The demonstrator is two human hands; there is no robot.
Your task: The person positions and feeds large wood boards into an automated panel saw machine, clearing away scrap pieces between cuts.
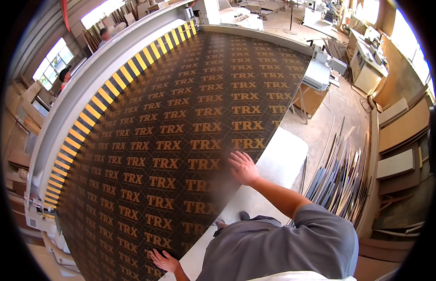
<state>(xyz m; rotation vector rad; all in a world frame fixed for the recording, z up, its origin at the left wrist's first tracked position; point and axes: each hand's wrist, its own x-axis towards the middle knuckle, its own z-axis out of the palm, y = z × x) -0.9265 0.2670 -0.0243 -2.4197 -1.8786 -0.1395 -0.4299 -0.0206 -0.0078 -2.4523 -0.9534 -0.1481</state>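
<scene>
A large dark brown sheet panel (180,117), covered in a repeated tan printed pattern, spreads across most of the view on a machine bed. My right hand (242,166) lies on it near its right edge, fingers spread, holding nothing. My left hand (164,260) rests at the lower part of the sheet, close to the same edge, also with fingers apart. Beneath that edge a pale metal support (286,150) juts out.
A grey beam (126,36) with a yellow-and-black striped strip (143,58) borders the panel's left. Beyond it are two people (64,77) (104,36). Long strips (330,182) lie on the floor right, near leaning boards (400,126). A side unit (316,75) stands upper right.
</scene>
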